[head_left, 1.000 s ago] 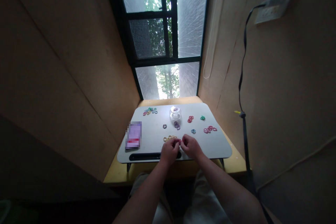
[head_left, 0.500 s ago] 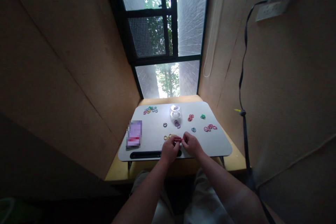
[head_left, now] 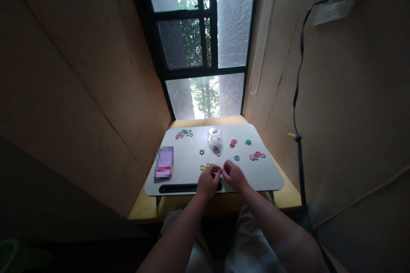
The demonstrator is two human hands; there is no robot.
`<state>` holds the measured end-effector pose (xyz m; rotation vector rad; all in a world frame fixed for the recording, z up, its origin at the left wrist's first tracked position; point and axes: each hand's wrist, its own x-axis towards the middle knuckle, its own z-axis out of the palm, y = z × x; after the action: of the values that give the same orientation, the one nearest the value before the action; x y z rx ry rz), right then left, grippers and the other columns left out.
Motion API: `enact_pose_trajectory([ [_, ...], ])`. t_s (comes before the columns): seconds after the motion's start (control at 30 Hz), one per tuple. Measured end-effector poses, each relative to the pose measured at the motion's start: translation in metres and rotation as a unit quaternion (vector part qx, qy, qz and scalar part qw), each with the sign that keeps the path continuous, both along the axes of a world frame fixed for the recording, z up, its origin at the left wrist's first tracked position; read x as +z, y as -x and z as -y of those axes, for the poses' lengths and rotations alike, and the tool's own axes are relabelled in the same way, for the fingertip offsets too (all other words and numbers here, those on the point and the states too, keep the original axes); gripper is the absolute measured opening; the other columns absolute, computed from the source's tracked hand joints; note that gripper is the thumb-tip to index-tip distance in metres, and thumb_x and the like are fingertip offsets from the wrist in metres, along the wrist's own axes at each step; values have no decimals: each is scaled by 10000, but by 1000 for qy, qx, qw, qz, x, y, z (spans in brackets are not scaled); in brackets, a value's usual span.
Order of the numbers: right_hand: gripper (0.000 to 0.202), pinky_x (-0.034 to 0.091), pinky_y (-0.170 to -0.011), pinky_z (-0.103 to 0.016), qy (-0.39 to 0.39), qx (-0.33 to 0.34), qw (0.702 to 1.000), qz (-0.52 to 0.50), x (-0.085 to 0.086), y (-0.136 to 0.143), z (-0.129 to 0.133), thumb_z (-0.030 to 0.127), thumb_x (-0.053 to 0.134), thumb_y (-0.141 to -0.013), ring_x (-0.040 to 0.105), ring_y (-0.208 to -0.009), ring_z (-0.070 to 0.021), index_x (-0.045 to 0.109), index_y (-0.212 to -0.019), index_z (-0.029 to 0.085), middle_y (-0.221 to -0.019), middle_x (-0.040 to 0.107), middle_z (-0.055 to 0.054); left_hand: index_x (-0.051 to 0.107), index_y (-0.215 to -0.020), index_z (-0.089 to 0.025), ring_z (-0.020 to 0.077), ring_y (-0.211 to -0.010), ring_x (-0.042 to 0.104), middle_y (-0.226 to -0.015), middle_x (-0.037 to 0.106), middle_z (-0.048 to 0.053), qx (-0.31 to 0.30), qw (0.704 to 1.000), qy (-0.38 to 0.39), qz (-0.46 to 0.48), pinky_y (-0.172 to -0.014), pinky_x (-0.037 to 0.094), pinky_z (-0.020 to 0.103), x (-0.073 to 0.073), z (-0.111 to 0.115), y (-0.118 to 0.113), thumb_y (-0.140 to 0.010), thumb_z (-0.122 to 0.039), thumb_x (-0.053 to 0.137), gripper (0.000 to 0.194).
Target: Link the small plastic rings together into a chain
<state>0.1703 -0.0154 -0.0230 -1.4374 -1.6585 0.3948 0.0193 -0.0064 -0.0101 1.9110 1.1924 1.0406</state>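
Note:
Near the front edge of the white lap table [head_left: 188,170], my left hand [head_left: 209,180] and my right hand [head_left: 234,175] meet with fingers pinched. A small red ring [head_left: 220,170] is held between their fingertips. Just behind my left hand lie several yellow rings [head_left: 205,166]. Beyond them are a dark ring [head_left: 201,152] and purple rings [head_left: 217,151] in front of a clear jar [head_left: 214,137]. To the right lie blue rings [head_left: 236,158], red rings [head_left: 233,143], a green cluster [head_left: 248,141] and several pinkish-red rings [head_left: 257,156].
Mixed coloured rings [head_left: 183,134] lie at the table's back left. A phone with a blurred screen [head_left: 164,163] rests at the left. A dark slot [head_left: 177,188] runs along the front edge. A black cable [head_left: 299,170] hangs down the right wall.

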Motion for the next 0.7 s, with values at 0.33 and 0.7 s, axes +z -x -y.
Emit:
enact_pose_trajectory([
  [0.33,179,295,-519,-225,-4,-3,1000,12,-3,0,-2,256,509,-803,447,-530,-116,417,-657,210,-575,488,40,634,-1027,-216,145,-704,640,-829,703,13,-17,1000,12,-6,-683,473,268,-1,0,1,-889,-309,508,209],
  [0.7,223,307,-520,-228,-20,8,1000,15,0,1,1,276,508,-831,458,-531,-117,453,-628,201,-573,509,23,673,-947,-205,168,-885,619,-950,680,41,-29,998,-36,29,-776,487,275,-3,-2,-1,-881,-240,498,190],
])
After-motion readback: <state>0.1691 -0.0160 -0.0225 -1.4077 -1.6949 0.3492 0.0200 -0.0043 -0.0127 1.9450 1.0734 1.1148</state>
